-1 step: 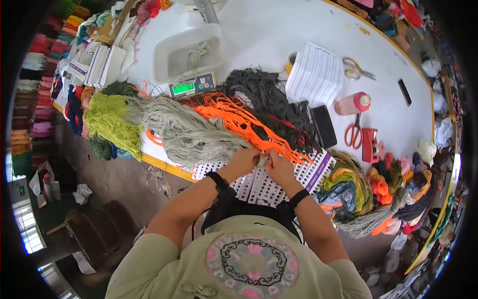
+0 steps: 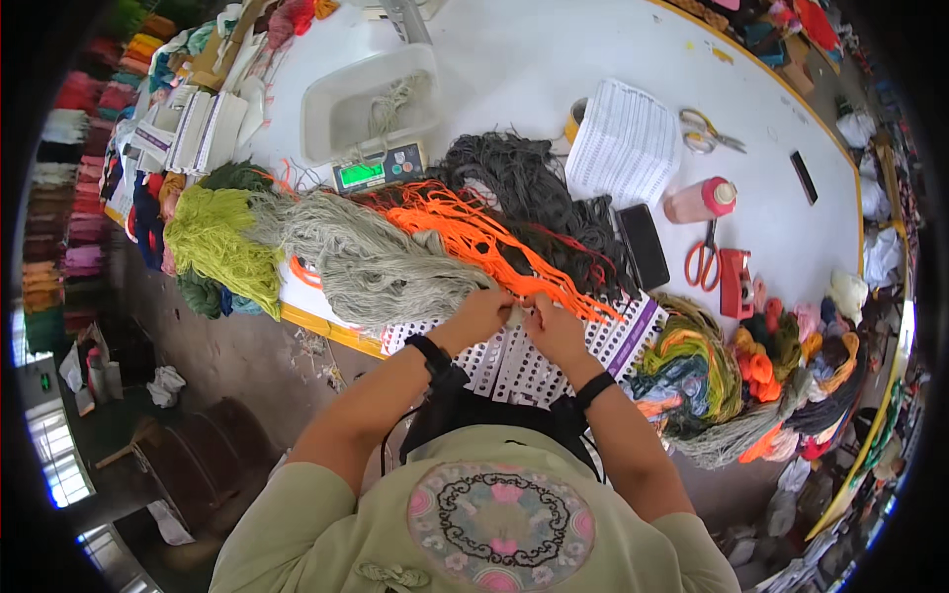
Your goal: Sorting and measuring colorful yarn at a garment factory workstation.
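My left hand [image 2: 482,314] and my right hand [image 2: 556,330] meet close together near the table's front edge, the fingers of each pinched. Between them shows a small pale grey-green bit of thread [image 2: 515,316], partly hidden by the fingertips. A thick grey-green hank of thread [image 2: 361,259] stretches from the left up to my left hand. Just beyond the fingers lie bright orange strands [image 2: 494,252]. White cards with rows of punched holes [image 2: 514,371] lie under and in front of my hands.
Behind are dark grey yarn [image 2: 514,183], a digital scale [image 2: 379,170] with a clear plastic tub [image 2: 326,109], and a stack of printed sheets [image 2: 625,148]. To the right are a phone [image 2: 645,247], a bottle [image 2: 700,202], red-handled scissors [image 2: 703,265] and multicoloured skeins [image 2: 692,371].
The fingers of both hands have shifted very slightly where they meet. Nothing else has visibly moved.
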`<state>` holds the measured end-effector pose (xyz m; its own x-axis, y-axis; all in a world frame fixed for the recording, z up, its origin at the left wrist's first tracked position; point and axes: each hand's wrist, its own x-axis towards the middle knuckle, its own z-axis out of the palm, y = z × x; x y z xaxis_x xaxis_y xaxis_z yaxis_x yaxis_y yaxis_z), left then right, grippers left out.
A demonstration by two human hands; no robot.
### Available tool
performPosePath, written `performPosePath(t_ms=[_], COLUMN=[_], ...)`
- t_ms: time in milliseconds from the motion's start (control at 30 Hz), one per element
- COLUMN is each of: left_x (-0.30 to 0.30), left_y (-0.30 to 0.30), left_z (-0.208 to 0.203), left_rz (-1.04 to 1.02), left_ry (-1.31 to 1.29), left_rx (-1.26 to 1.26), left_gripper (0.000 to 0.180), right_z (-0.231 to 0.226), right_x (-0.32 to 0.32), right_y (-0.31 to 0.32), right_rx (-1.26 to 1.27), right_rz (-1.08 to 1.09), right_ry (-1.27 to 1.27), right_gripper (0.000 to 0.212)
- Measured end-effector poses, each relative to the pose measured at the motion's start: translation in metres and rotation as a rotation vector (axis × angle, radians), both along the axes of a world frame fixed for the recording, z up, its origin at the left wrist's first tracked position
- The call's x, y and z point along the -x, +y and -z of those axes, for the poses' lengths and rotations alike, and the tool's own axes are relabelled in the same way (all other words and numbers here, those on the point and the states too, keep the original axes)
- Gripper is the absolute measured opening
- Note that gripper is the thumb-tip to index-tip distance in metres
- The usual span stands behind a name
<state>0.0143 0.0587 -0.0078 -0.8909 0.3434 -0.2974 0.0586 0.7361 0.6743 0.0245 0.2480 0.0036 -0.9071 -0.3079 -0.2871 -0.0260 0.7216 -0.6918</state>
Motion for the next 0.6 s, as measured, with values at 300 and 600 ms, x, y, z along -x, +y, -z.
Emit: performPosePath(t_ms=[300,600], left_x=[0.006,0.011], left_y=[-0.034,-0.027], left_z=[-0.036,-0.04], left_rz=[0.048,-0.125], left_ry=[-0.139,-0.409], left_rx=[-0.036,-0.137], left_gripper=[0.012,0.022], right_z=[0.016,0.018], right_x=[-0.01,-0.006], right_y=[-0.001,0.0], right_rx=[-0.107,-0.081], right_rz=[0.079,0.091], right_ry=[0.15,0.164], right_gripper=[0.006,0.005])
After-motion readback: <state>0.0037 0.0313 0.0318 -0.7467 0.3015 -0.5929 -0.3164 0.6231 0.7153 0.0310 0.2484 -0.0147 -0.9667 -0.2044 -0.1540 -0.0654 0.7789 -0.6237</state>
